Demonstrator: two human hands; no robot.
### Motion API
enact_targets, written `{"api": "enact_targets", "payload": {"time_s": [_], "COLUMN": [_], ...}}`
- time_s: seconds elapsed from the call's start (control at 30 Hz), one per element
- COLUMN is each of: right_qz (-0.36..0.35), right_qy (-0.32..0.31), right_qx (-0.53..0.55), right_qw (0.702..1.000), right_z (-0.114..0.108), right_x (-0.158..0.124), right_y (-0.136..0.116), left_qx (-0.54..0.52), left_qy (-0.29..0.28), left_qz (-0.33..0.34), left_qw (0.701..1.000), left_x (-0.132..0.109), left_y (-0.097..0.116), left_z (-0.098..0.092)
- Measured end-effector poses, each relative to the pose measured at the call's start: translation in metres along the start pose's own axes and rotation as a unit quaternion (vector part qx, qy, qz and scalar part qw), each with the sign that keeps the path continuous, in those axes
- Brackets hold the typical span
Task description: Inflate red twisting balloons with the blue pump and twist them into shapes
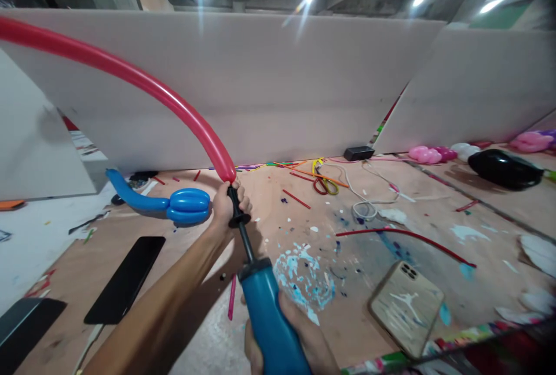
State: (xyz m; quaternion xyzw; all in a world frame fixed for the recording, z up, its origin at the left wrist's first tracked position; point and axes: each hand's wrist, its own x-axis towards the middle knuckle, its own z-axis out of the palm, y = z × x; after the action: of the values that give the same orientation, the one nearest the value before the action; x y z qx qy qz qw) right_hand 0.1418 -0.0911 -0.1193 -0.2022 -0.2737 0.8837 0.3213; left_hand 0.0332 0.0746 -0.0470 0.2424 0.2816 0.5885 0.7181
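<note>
My left hand (pixel 228 207) is closed around the black nozzle end of a blue hand pump (pixel 271 323), pinching the neck of a long red balloon (pixel 143 82) onto it. The inflated red balloon arcs up and away to the upper left. My right hand (pixel 299 337) grips the blue barrel of the pump from below, near the bottom edge. The pump's black rod is partly drawn out between the two hands. A twisted blue balloon shape (pixel 174 204) lies on the table just left of my left hand.
A wooden table (pixel 304 236) spattered with paint carries a phone in a beige case (pixel 406 308), a black phone (pixel 125 279), uninflated red balloons (pixel 403 236), a white cable (pixel 365 198), a black balloon (pixel 504 169) and pink balloons (pixel 428 155). White panels (pixel 269 85) wall the back.
</note>
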Motion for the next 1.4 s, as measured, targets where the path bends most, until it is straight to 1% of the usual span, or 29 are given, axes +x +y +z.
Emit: {"api": "enact_targets", "payload": {"time_s": [0.07,0.13,0.17,0.23,0.3,0.4,0.47,0.5,0.57,0.7,0.73,0.8,0.87,0.97,1.07,1.17,1.23,1.33,1.4], "right_qz": [0.008,0.017,0.016,0.005,-0.011,-0.037,-0.042,-0.04,-0.03,0.04,0.054,0.057,0.058,0.067,0.044,0.034,0.006,-0.055,-0.081], "right_qy": [-0.011,-0.025,-0.027,-0.011,0.024,0.073,0.076,0.071,0.057,0.021,0.019,0.026,0.038,0.069,0.105,0.121,0.138,0.157,0.156], "right_qx": [0.038,0.086,0.107,0.131,0.14,0.138,0.138,0.138,0.14,0.135,0.135,0.135,0.124,0.086,0.043,0.005,-0.012,-0.044,-0.086], "right_qw": [0.999,0.996,0.994,0.991,0.99,0.987,0.987,0.987,0.988,0.99,0.989,0.989,0.99,0.992,0.993,0.992,0.99,0.985,0.981], "right_z": [0.003,0.005,0.006,0.009,0.01,0.008,0.004,0.001,-0.004,-0.006,-0.005,-0.001,0.001,0.003,0.003,0.008,0.014,0.026,0.028], "right_x": [-0.002,-0.001,0.001,0.003,0.003,-0.003,-0.009,-0.011,-0.013,-0.004,-0.001,0.004,0.007,0.006,0.003,0.004,0.005,-0.002,-0.013], "right_y": [-0.003,-0.01,-0.012,-0.012,-0.002,0.025,0.038,0.041,0.035,0.001,-0.008,-0.022,-0.03,-0.033,-0.033,-0.034,-0.032,-0.026,-0.025], "left_qx": [-0.003,0.006,0.014,0.031,0.037,0.036,0.03,0.026,0.017,0.0,-0.002,-0.005,-0.009,-0.011,-0.004,0.007,0.019,0.052,0.086], "left_qy": [-0.011,-0.017,-0.018,-0.016,-0.013,-0.002,0.003,0.006,0.011,0.007,0.003,-0.003,-0.001,0.01,0.011,0.0,-0.006,-0.002,0.015], "left_qz": [0.001,-0.003,-0.009,-0.02,-0.018,-0.001,0.009,0.012,0.015,0.003,-0.002,-0.008,-0.004,0.015,0.027,0.029,0.031,0.043,0.063], "left_qw": [1.0,1.0,1.0,0.999,0.999,0.999,1.0,1.0,1.0,1.0,1.0,1.0,1.0,1.0,1.0,1.0,0.999,0.998,0.994], "left_x": [-0.011,-0.015,-0.014,-0.004,0.013,0.039,0.049,0.05,0.045,0.023,0.017,0.008,0.001,-0.004,-0.011,-0.022,-0.025,-0.017,-0.002], "left_y": [-0.012,-0.021,-0.024,-0.024,-0.018,-0.001,0.007,0.009,0.005,-0.022,-0.029,-0.041,-0.046,-0.045,-0.042,-0.045,-0.046,-0.037,-0.02], "left_z": [0.006,0.014,0.016,0.017,0.013,-0.001,-0.009,-0.013,-0.017,-0.016,-0.015,-0.016,-0.02,-0.028,-0.032,-0.025,-0.018,-0.014,-0.02]}}
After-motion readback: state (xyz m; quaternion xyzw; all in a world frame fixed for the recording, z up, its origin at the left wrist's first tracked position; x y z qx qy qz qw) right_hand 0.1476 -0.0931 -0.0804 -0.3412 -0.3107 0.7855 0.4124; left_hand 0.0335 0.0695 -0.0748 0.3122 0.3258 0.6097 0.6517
